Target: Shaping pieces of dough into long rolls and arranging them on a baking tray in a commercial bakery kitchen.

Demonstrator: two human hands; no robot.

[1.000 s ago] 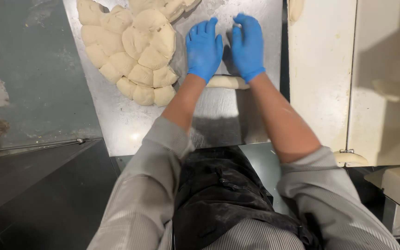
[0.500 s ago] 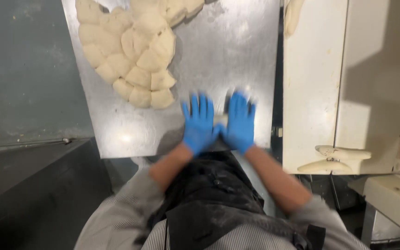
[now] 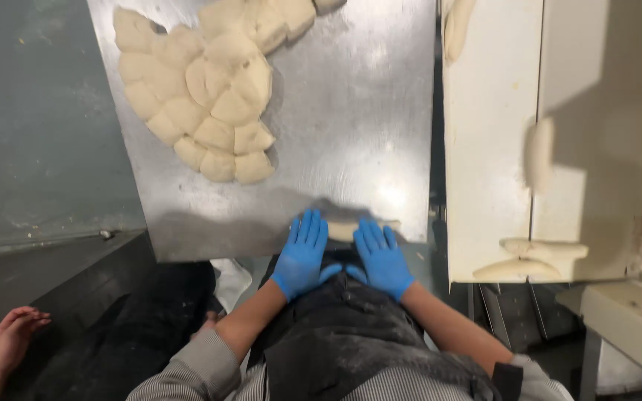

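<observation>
Both my hands wear blue gloves and lie flat on a pale roll of dough (image 3: 345,229) at the near edge of the steel table (image 3: 351,111). My left hand (image 3: 302,254) presses the roll's left part with fingers spread. My right hand (image 3: 382,258) covers its right part. Only a short piece of the roll shows between and beyond my fingers. A cluster of several cut dough pieces (image 3: 213,96) lies at the table's far left.
A cream board (image 3: 488,148) to the right carries shaped dough rolls (image 3: 533,258) near its front edge and another piece (image 3: 538,152) further back. Another person's hand (image 3: 13,334) shows at the lower left. A grey floor lies left of the table.
My hands have drawn back toward my body, rolling the dough from the table's middle to its near edge. The camera view has shifted so the table appears further away.
</observation>
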